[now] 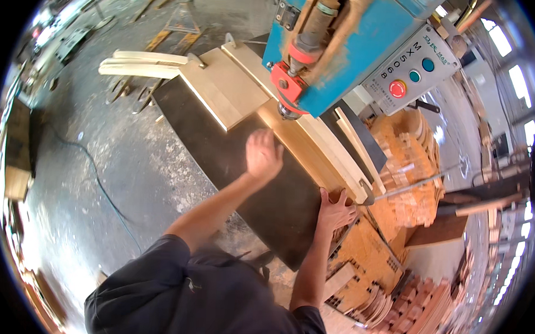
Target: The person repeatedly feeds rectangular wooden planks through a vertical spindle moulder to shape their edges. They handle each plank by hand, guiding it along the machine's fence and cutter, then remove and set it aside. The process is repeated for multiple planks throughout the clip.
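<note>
A long brown wooden board (pixel 308 153) lies along the pale wooden fence on the dark machine table (pixel 221 148). At its near end is my right hand (pixel 335 213), thumb and forefinger on the wood and the other fingers partly hidden. My left hand (pixel 263 156) hovers by the board's left edge, fingers loosely bent and slightly apart, with no object visible in it. Just beyond my left hand, the machine's red and black spindle head (pixel 289 94) hangs over the board. A flat pale wooden panel (pixel 226 89) rests on the far part of the table.
The blue machine body (pixel 354 46) carries a grey control panel (pixel 409 72) with a red stop button. Curved wooden pieces (pixel 144 64) jut past the table's far left end. Stacked wooden parts (pixel 413 310) stand at the lower right. A cable (pixel 96 181) runs over the floor.
</note>
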The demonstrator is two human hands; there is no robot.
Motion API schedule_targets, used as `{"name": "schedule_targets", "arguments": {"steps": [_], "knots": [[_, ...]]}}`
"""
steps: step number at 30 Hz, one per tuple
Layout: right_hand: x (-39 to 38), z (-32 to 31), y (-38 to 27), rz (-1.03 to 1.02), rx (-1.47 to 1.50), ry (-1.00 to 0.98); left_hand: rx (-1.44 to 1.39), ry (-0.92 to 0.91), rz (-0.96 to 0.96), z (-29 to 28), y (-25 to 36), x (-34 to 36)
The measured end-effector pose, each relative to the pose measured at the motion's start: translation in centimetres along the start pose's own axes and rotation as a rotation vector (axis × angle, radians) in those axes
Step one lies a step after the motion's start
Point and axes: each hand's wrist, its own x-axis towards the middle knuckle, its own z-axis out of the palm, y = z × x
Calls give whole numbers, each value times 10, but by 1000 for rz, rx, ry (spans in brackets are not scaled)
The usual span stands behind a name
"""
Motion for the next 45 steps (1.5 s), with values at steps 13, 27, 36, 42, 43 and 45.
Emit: {"name": "schedule_targets", "arguments": {"steps": [13,27,36,42,43,45], "knots": [[68,18,45,-1058,580,-95,338,14,-552,88,79,-12],[101,21,55,-1349,515,-456,424,145,-759,115,79,24],[102,21,54,-1380,617,-486,457,147,-723,117,73,17],[116,15,66,-1471,659,-564,474,151,-724,119,76,14],[122,10,69,-1485,653,-596,469,146,-728,119,79,14],[128,9,73,-1540,664,-639,457,134,-734,119,84,15]]}}
